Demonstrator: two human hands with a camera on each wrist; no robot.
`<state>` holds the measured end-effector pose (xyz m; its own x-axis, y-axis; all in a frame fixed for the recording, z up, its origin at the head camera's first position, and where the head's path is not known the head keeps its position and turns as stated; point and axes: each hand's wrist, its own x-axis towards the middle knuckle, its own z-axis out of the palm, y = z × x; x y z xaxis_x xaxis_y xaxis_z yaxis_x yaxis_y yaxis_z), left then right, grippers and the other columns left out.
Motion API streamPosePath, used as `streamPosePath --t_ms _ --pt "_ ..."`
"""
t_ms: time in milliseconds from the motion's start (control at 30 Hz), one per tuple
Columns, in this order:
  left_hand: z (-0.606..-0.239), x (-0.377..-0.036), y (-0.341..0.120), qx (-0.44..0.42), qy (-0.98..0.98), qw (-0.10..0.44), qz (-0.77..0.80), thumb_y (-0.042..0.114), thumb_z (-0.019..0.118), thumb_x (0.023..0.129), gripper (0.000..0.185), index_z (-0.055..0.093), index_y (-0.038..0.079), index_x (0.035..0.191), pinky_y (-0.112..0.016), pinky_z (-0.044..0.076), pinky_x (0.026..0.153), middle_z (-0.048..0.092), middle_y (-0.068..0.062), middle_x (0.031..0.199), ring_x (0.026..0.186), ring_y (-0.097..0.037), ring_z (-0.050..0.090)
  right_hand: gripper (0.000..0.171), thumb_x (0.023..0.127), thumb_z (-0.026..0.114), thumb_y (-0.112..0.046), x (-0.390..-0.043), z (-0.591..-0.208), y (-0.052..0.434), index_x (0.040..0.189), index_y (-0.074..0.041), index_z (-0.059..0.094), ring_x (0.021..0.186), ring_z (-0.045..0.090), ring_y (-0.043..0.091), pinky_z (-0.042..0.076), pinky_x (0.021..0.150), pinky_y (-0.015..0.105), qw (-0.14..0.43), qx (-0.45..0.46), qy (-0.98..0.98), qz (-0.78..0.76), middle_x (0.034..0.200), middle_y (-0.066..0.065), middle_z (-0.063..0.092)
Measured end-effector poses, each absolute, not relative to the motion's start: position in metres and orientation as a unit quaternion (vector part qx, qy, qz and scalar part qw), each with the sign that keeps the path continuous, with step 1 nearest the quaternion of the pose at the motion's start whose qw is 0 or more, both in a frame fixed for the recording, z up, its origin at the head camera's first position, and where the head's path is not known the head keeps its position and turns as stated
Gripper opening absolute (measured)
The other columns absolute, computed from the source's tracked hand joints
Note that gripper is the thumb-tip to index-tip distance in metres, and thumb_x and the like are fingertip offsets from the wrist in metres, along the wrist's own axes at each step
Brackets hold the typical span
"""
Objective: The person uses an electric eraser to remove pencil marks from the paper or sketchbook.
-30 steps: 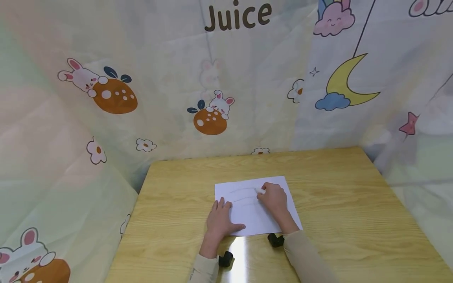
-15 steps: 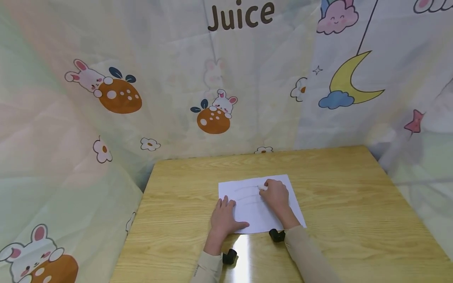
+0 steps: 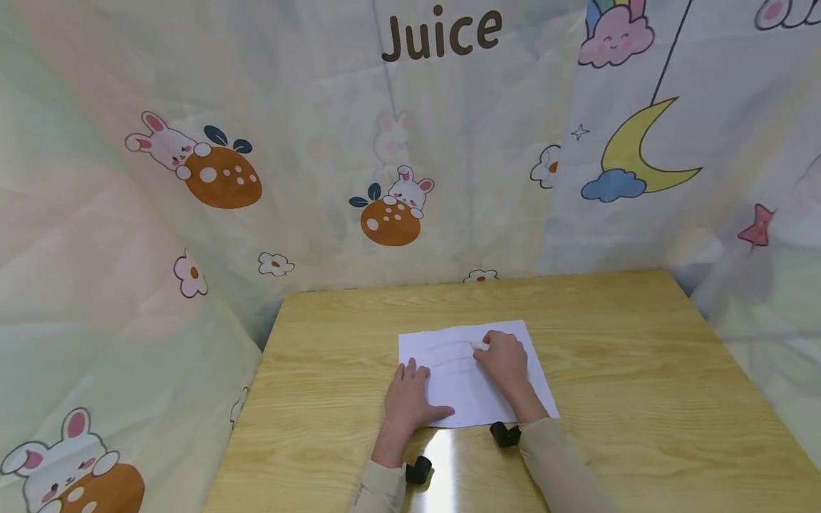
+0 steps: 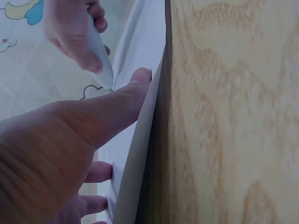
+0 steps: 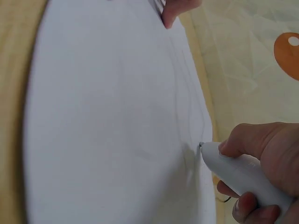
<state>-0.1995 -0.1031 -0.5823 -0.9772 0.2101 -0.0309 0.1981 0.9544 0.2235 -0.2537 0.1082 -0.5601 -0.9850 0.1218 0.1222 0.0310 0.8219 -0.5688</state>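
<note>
- Near the middle of the table (image 3: 641,370), a sheet (image 3: 471,399) lay flat, and that was where all the work sat.
- Right hand (image 3: 505,358) was curled round a white pen (image 5: 238,172), its tip touching the sheet toward the far edge.
- Left hand (image 3: 409,402) lay flat with fingers straight, pressing the sheet's near-left part; its thumb (image 4: 117,102) reached along the paper's edge in the left wrist view.
- Progress, as I judged it: a few faint curved lines (image 3: 449,353) already ran across the far half, with the pen at the right end of the topmost one.
- Left to do, by my reading: the near half of the sheet showed no marks, so the page looked well short of filled.
- Edges: the sheet sat well apart from the table's left, right and far edges, and nearer to the near edge.
- Room: bare wood lay on both sides of the sheet, more to the right.
- Printed cloth (image 3: 321,142) rose behind the far edge and along both sides, closing off any reach beyond the table.
- Two small black mounts (image 3: 418,470) sat at the wrists, just beside the sheet's near edge.
</note>
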Motion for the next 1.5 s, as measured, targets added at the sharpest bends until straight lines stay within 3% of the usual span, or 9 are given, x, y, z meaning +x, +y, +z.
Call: streamPosePath --t_ms 800,1167,1500 --pt "-0.585 -0.2 -0.105 0.11 0.986 0.031 0.124 0.072 0.075 0.063 0.093 0.056 0.011 0.131 -0.048 0.039 0.105 0.039 -0.02 0.149 0.137 -0.042 0.032 0.025 0.075 0.073 -0.018 -0.256 -0.561 0.115 0.091 0.001 0.071 0.058 0.058 0.022 0.051 0.052 0.041 0.049 -0.058 -0.952 0.298 0.08 0.014 0.069" --pt "-0.583 -0.199 -0.107 0.113 0.985 0.038 0.124 0.072 0.075 0.062 0.095 0.056 0.01 0.132 -0.046 0.037 0.106 0.039 -0.02 0.148 0.136 -0.042 0.033 0.022 0.073 0.073 -0.015 -0.252 -0.562 0.116 0.088 0.0 0.071 0.055 0.057 0.022 0.049 0.048 0.039 0.056 -0.058 -0.951 0.3 0.075 0.012 0.068" --pt "-0.581 -0.202 -0.107 0.105 0.986 0.039 0.121 0.073 0.074 0.064 0.095 0.054 0.012 0.134 -0.047 0.037 0.106 0.037 -0.019 0.15 0.138 -0.04 0.031 0.023 0.074 0.075 -0.018 -0.254 -0.562 0.122 0.089 0.0 0.072 0.061 0.06 0.024 0.051 0.052 0.041 0.065 -0.057 -0.948 0.307 0.08 0.013 0.07"
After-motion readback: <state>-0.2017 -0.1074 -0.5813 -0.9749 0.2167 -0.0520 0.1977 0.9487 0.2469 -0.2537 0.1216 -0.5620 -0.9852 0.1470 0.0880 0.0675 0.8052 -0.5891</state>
